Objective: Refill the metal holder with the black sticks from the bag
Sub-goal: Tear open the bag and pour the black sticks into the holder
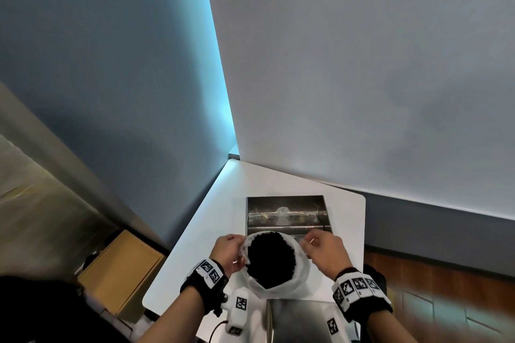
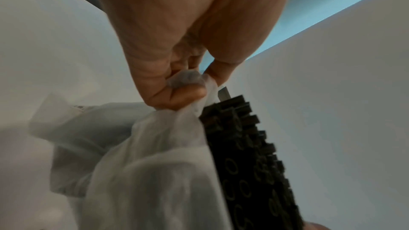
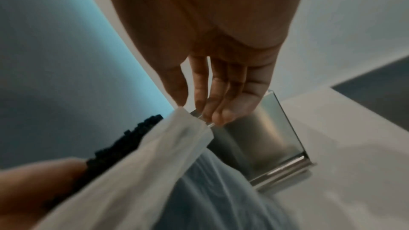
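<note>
Left hand, right hand pinch translucent white plastic bag mouth; upright black sticks between; open metal holder just beyond.

Setting: plain indoor commercial or office-type room, exact kind unclear; small white desk with rounded corners set into a corner of bare pale walls; blue-lit vertical seam where the walls meet; dark skirting band along the wall foot; wood-pattern floor at right; brown cardboard box on the floor at left; brushed-metal holder on the desk.
</note>
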